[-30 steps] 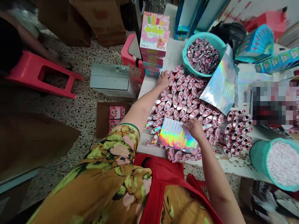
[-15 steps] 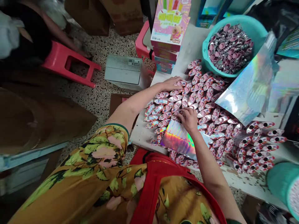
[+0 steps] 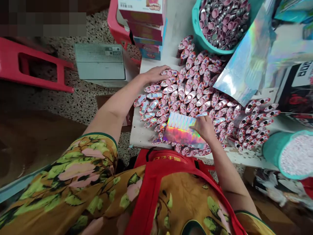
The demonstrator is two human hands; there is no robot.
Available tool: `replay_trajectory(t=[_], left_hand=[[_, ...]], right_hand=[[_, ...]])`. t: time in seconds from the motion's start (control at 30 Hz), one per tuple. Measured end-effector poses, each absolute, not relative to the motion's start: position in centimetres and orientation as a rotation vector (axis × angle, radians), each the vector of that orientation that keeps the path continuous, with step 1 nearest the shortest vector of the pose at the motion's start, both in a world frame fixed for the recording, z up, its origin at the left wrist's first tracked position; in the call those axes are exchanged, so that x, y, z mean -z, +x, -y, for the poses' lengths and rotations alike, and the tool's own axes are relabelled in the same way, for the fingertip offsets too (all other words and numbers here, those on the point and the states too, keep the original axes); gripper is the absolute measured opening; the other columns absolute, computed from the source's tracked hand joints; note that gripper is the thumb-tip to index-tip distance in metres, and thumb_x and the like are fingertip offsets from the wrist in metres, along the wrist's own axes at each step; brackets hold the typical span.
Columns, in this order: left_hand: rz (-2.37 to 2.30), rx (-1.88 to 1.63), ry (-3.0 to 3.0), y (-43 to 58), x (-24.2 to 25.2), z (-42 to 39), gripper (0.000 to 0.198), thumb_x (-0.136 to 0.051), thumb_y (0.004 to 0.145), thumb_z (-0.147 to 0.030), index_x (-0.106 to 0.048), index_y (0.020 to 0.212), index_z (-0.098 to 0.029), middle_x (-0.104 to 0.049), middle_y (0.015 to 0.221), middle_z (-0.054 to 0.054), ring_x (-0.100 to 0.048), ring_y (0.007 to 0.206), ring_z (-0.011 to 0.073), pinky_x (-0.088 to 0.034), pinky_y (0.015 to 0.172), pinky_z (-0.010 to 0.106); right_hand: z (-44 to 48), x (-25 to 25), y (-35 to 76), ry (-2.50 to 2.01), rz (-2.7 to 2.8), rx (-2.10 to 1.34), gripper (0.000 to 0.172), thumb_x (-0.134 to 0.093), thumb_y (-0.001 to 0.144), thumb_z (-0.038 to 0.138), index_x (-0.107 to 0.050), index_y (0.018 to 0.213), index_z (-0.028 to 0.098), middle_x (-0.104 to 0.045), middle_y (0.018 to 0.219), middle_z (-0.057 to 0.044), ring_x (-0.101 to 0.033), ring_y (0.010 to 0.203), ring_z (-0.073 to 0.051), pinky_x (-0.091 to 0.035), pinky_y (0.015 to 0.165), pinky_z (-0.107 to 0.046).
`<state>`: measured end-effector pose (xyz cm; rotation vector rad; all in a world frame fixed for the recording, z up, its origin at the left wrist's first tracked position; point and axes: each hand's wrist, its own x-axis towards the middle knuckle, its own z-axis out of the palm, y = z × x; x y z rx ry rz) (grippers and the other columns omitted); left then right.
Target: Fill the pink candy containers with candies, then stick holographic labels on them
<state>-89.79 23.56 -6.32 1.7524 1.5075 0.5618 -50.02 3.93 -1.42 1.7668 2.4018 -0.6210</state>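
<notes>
Many small upright packs (image 3: 181,75) crowd the table, their narrow oval tops each carrying a pink round disc. Several tops at the left end are covered by shiny silver strips (image 3: 146,116). My left hand (image 3: 157,73) lies with fingers stretched against the packs at the far left edge of the group. On top of the near packs rests a rainbow-shiny sticker sheet (image 3: 182,132) with a row of pale narrow strips along its far edge. My right hand (image 3: 204,126) is at the sheet's right end, thumb and fingers closed at its far edge; its fingertips are partly hidden.
A turquoise basin (image 3: 195,23) of pink-and-silver discs stands behind, with a large shiny sheet (image 3: 241,71) beside it. Stacked boxes (image 3: 146,36) stand far left. A green tub (image 3: 274,148) is at right. A pink stool (image 3: 60,76) and a pale box (image 3: 100,63) are on the floor.
My view has shifted, so the table sits further left and up. My right hand has gone from the packs beyond the sheet to the sheet's right end. My left hand stays on the packs.
</notes>
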Motion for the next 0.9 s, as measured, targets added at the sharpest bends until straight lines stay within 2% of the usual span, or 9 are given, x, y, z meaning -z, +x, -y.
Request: replay_trajectory(t=[0.13,0.23,0.3,0.37,0.47,0.57,0.67,0.8,0.9], left_hand=[[-1.643,-0.759,1.887,-86.9,3.0,-17.7,0.056,-0.055,0.095,-0.058,-0.058,0.135,-0.019,-0.059,0.134,0.013,-0.043,0.139,0.0320,-0.025,0.120,0.048],[-1.510,-0.677,2.050,-81.6,1.9,-10.3,0.041,-0.055,0.097,-0.050,-0.064,0.127,-0.023,-0.064,0.131,0.010,-0.050,0.129,0.0299,-0.031,0.115,0.047],[-1.405,-0.548,2.148,-77.4,2.1,-6.0,0.038,-0.062,0.094,-0.045,-0.066,0.125,-0.023,-0.066,0.130,0.011,-0.052,0.125,0.0304,-0.034,0.110,0.047],[-1.381,-0.479,2.197,-73.6,2.6,-3.2,0.039,-0.068,0.091,-0.039,-0.067,0.127,-0.023,-0.066,0.132,0.011,-0.051,0.125,0.0320,-0.035,0.105,0.048],[-1.382,-0.449,2.248,-70.4,3.0,-1.8,0.032,-0.067,0.092,-0.033,-0.070,0.123,-0.024,-0.069,0.126,0.012,-0.051,0.121,0.0327,-0.036,0.099,0.049],[-1.395,-0.437,2.264,-69.9,2.5,-1.9,0.023,-0.061,0.096,-0.030,-0.074,0.113,-0.023,-0.072,0.114,0.012,-0.054,0.115,0.0324,-0.036,0.096,0.049],[-1.394,-0.502,2.274,-70.6,1.5,-1.3,0.025,-0.053,0.099,-0.026,-0.075,0.113,-0.025,-0.073,0.111,0.012,-0.055,0.113,0.0306,-0.036,0.096,0.049],[-1.347,-0.629,2.282,-71.5,1.0,1.2,0.031,-0.048,0.102,-0.027,-0.071,0.123,-0.028,-0.071,0.126,0.012,-0.057,0.115,0.0286,-0.036,0.102,0.051],[-1.362,-0.674,2.236,-71.7,1.7,3.1,0.027,-0.054,0.100,-0.035,-0.072,0.118,-0.026,-0.065,0.139,0.011,-0.055,0.123,0.0301,-0.037,0.104,0.051]], right_hand=[[-4.3,1.3,-50.6,1.856,-2.446,0.411,0.058,-0.060,0.091,0.066,-0.064,0.123,0.018,-0.058,0.128,-0.020,-0.047,0.117,-0.036,-0.034,0.096,-0.046],[-4.1,1.2,-50.0,1.901,-2.370,0.361,0.053,-0.063,0.091,0.063,-0.066,0.118,0.017,-0.060,0.124,-0.020,-0.047,0.116,-0.036,-0.035,0.096,-0.047],[-4.0,1.2,-49.5,1.925,-2.324,0.401,0.044,-0.065,0.091,0.058,-0.067,0.108,0.018,-0.062,0.121,-0.018,-0.049,0.115,-0.036,-0.037,0.093,-0.045],[-3.8,1.2,-49.1,1.951,-2.310,0.554,0.033,-0.065,0.092,0.050,-0.067,0.100,0.019,-0.066,0.112,-0.015,-0.054,0.107,-0.032,-0.040,0.086,-0.040],[-3.7,1.0,-49.2,2.001,-2.270,0.962,0.023,-0.063,0.090,0.040,-0.066,0.099,0.020,-0.069,0.090,-0.007,-0.060,0.084,-0.023,-0.041,0.074,-0.032],[-3.5,0.5,-49.7,1.990,-2.248,1.340,0.026,-0.062,0.084,0.042,-0.068,0.095,0.019,-0.067,0.077,-0.003,-0.056,0.071,-0.018,-0.040,0.068,-0.029],[-3.4,-0.4,-50.2,1.999,-2.197,1.657,0.035,-0.063,0.078,0.053,-0.067,0.083,0.018,-0.063,0.071,-0.002,-0.051,0.066,-0.016,-0.039,0.063,-0.028],[-3.4,-1.3,-50.6,1.979,-2.024,1.983,0.044,-0.071,0.068,0.059,-0.066,0.081,0.017,-0.063,0.071,-0.001,-0.050,0.064,-0.014,-0.039,0.059,-0.027],[-3.5,-1.4,-50.8,1.947,-1.995,2.022,0.045,-0.074,0.065,0.060,-0.067,0.078,0.017,-0.064,0.071,-0.002,-0.050,0.064,-0.013,-0.040,0.059,-0.026]])
